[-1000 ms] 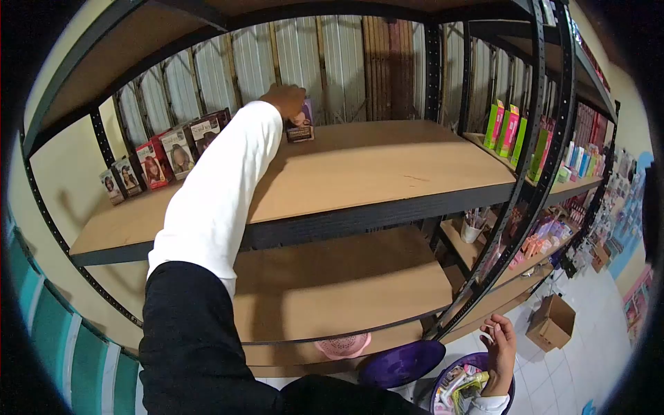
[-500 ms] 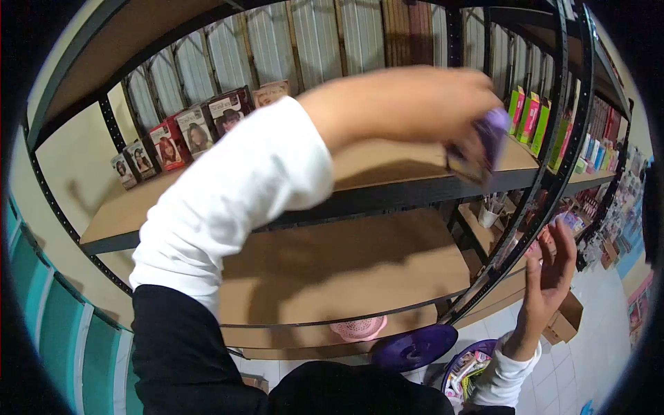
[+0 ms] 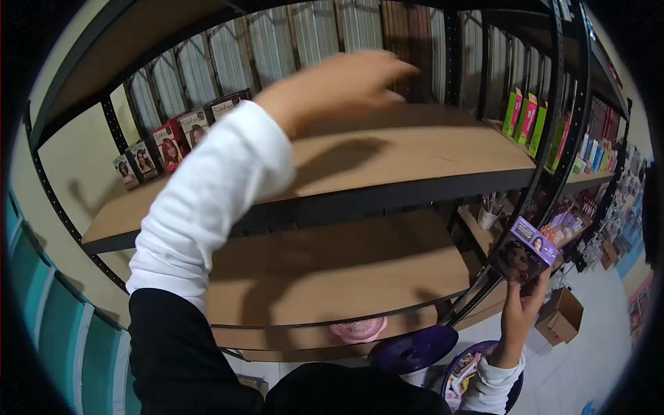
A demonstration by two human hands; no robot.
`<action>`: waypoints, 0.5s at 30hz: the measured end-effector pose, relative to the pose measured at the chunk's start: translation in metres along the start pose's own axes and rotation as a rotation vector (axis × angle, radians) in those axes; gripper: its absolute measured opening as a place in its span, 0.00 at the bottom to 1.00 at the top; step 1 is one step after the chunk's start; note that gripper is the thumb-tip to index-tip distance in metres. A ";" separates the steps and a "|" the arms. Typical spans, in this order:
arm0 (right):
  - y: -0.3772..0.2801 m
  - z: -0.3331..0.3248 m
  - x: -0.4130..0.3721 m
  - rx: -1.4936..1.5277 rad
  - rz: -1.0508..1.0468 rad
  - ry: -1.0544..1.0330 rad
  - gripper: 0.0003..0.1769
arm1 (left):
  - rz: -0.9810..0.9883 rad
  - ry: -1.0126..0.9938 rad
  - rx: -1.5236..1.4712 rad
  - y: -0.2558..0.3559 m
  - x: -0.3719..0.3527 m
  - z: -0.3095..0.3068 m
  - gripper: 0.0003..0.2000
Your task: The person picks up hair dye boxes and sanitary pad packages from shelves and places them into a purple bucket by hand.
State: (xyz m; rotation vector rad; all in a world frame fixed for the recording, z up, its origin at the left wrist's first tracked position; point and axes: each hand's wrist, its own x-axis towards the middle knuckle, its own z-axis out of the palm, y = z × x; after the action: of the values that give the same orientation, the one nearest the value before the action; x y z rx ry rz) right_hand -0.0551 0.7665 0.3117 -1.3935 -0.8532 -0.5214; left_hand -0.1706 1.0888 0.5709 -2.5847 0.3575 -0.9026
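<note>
While the right hand (image 3: 515, 318) grasps a small purple cardboard carton (image 3: 522, 252) by its lower end, fingers wrapped round it from below, the carton stands tilted in the air in front of the dark metal rack upright, well below the upper shelf. Its front is dark, with a printed portrait with dark hair. Its top flap is lighter purple and carries a smaller portrait and a white label, and the writing on it is too small to read.

Under that wrist sits a round purple plastic tub (image 3: 515, 391) on the floor, with bright packets (image 3: 465, 370) heaped in it. A round purple lid (image 3: 415, 348) lies just beside the tub, and a pink plastic basket (image 3: 357, 328) sits under the lowest board. A brown cardboard box (image 3: 561, 315) stands open on the tiled floor further right; I cannot tell what it contains. A white cup (image 3: 487, 218) holding thin sticks rests on a lower shelf.

The left hand (image 3: 339, 86) is blurred, with its fingers stretched out and nothing in it, raised above the bare wooden shelf board (image 3: 415, 152). A row of red and dark hair-colour cartons (image 3: 173, 142) lines the back of that board at the left, each with a portrait and script I cannot make out. Green and pink upright boxes (image 3: 523, 116) stand on the next shelf to the right.
</note>
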 end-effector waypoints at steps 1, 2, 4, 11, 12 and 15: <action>0.001 -0.005 -0.001 0.017 0.039 0.011 0.30 | -0.153 -0.130 0.134 -0.025 -0.013 -0.009 0.23; 0.000 -0.011 0.000 0.034 0.078 0.024 0.29 | -0.289 -0.193 0.222 -0.060 -0.030 -0.003 0.25; 0.005 -0.019 -0.005 0.060 0.164 0.097 0.27 | -0.462 -0.358 0.251 -0.109 -0.064 0.000 0.27; 0.016 -0.035 -0.013 0.068 0.178 0.108 0.25 | -0.720 -0.502 0.145 -0.141 -0.101 0.001 0.27; 0.017 -0.036 -0.015 0.053 0.205 0.118 0.25 | -0.731 -0.514 0.131 -0.134 -0.097 0.000 0.26; 0.025 -0.048 -0.020 0.010 0.183 0.093 0.27 | -0.609 -0.495 0.182 -0.132 -0.096 0.002 0.25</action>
State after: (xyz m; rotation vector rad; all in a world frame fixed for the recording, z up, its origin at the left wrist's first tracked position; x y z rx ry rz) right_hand -0.0381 0.7200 0.2827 -1.4111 -0.6450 -0.4371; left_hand -0.2281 1.2415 0.5740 -2.6514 -0.6446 -0.3967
